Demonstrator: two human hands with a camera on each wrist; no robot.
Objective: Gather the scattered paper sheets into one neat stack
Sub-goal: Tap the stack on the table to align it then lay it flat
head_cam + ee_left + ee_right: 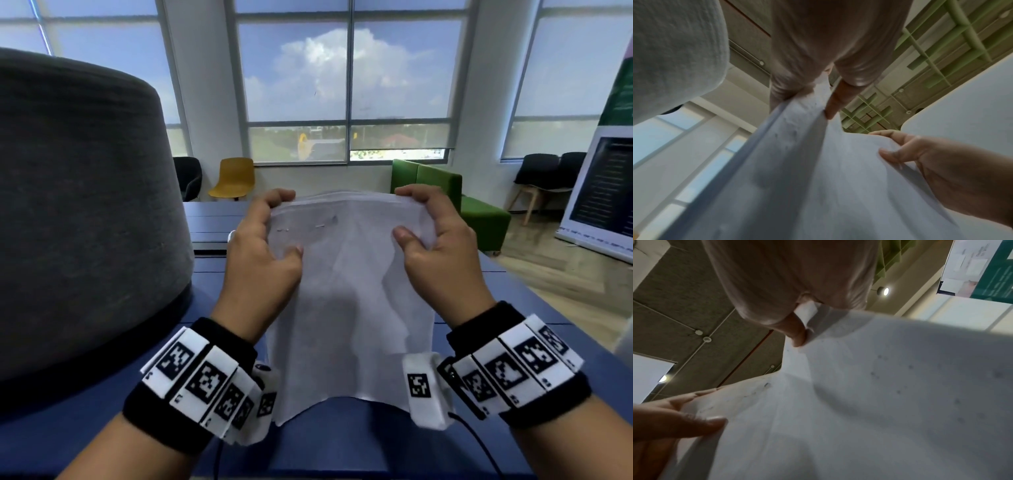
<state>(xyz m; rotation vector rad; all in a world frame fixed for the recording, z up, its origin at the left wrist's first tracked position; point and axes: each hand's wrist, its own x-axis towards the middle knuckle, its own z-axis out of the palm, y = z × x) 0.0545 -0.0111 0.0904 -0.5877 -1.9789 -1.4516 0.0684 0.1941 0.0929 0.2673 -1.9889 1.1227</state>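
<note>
A bundle of white paper sheets [346,301] stands on edge above the blue table [342,442], its lower edge bowed near the tabletop. My left hand [270,240] grips the upper left side, thumb in front and fingers curled over the top edge. On the upper right side my right hand [424,226] holds it the same way. The left wrist view shows the sheets [818,178] pinched under my left hand [818,97], with the right hand [931,162] across. In the right wrist view the sheets [879,394] are pinched by my right hand [803,324].
A large grey felt lampshade [78,212] stands on the table at the left. Beyond the table are a yellow chair [234,178], black chairs [548,174], a green sofa [455,198] and a display board [603,185] at the right. Windows fill the far wall.
</note>
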